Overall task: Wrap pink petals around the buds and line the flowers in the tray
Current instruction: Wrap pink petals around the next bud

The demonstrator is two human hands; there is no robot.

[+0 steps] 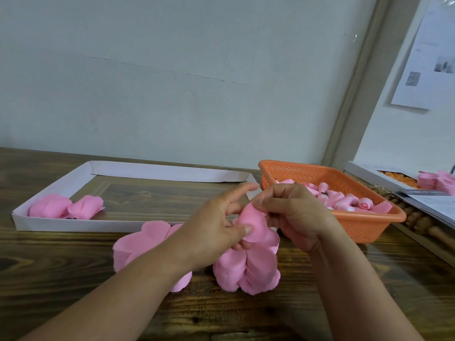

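A dark wooden table (73,267) stood against a pale wall. Above it, the left hand (216,227) and right hand (293,217) together pinched a pink flower (253,225), petals curled round its bud. Petal stacks (246,269) lay just below the grip, the tray (49,190) to its left holding two finished flowers (66,206), and the orange basket (357,225) of buds (344,200) sat to its right.

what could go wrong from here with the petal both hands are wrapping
The petal is pinched only between the left hand and right hand, so the wrap may slip loose. The forearms hang over the petal stacks and could scatter them. The orange basket sits near the right wrist and could be nudged.
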